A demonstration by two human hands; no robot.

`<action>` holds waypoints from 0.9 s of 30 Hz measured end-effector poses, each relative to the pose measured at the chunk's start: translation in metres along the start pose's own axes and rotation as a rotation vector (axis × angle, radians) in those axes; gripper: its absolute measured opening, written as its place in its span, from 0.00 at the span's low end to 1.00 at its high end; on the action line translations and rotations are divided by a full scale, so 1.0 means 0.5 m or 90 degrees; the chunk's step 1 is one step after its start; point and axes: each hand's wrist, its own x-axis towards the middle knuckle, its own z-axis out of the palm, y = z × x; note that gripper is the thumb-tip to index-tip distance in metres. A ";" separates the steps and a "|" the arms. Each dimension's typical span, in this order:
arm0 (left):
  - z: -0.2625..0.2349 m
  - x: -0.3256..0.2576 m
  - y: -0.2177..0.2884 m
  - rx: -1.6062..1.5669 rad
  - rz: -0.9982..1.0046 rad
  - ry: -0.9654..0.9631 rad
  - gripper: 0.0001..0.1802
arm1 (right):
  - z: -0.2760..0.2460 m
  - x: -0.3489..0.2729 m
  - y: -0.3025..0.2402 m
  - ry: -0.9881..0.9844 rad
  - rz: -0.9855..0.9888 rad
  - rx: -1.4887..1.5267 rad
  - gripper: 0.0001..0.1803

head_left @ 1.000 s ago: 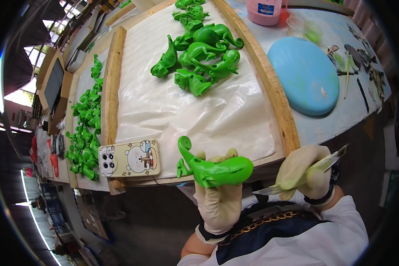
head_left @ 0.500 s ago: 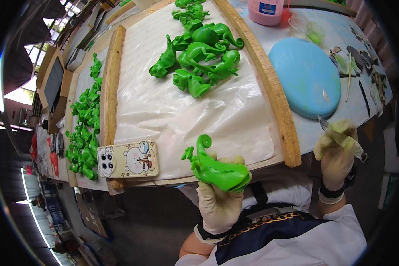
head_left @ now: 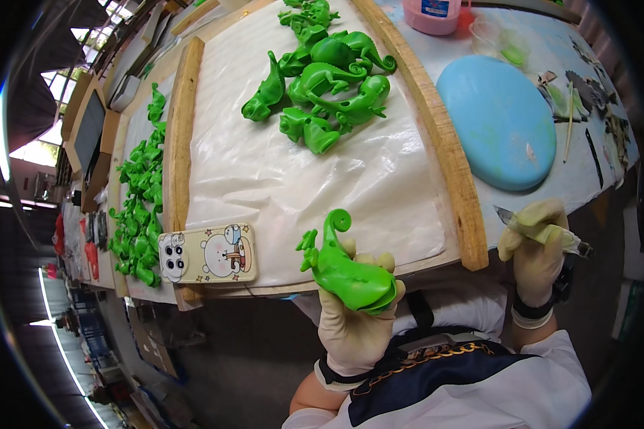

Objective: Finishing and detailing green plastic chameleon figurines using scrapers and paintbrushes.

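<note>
My gloved left hand (head_left: 354,332) grips a green plastic chameleon figure (head_left: 350,275) at the table's near edge. Its curled tail points up, and its small feet stick out to the left. To the right, just off the table edge, my gloved right hand (head_left: 537,250) is closed around a utility knife (head_left: 544,232). The blade points up and left, toward the blue disc, and the other end of the knife shows beyond my fingers. A gap separates the blade from the figure. More green chameleon figures (head_left: 336,89) lie heaped on the white sheet ahead.
Wooden strips (head_left: 436,136) border the white sheet (head_left: 315,186). A phone in a cartoon case (head_left: 207,254) lies at its near left corner. More green pieces (head_left: 139,214) are piled left. A blue disc (head_left: 497,121), pink container (head_left: 431,14) and thin stick (head_left: 569,121) are right.
My right hand has turned and shifted slightly left, so the knife lies flatter and its blade sits lower and further left. The chameleon has tilted a little in my left hand.
</note>
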 end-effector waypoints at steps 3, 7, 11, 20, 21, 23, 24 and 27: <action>0.011 0.005 0.000 0.026 -0.009 0.025 0.32 | 0.008 0.002 0.007 -0.004 -0.030 -0.031 0.24; 0.014 0.010 0.005 -0.017 -0.054 -0.018 0.40 | -0.002 -0.001 0.007 -0.013 0.017 0.000 0.28; 0.019 0.006 0.006 0.050 -0.064 -0.012 0.42 | -0.003 -0.002 0.012 -0.022 0.019 0.017 0.28; 0.006 -0.002 0.015 -0.036 0.002 -0.051 0.34 | 0.002 0.000 0.016 -0.051 0.020 0.017 0.28; 0.001 -0.001 0.016 -0.036 0.002 -0.051 0.34 | 0.004 0.001 0.014 -0.052 0.020 0.017 0.28; -0.007 -0.001 0.017 -0.069 0.008 -0.111 0.31 | 0.009 0.000 0.012 -0.046 0.019 0.006 0.28; -0.001 -0.004 0.018 -0.069 0.009 -0.111 0.31 | 0.010 0.000 0.011 -0.047 0.019 0.006 0.28; 0.020 -0.007 0.017 -0.043 0.027 0.006 0.26 | 0.010 -0.001 0.016 -0.043 0.019 0.005 0.27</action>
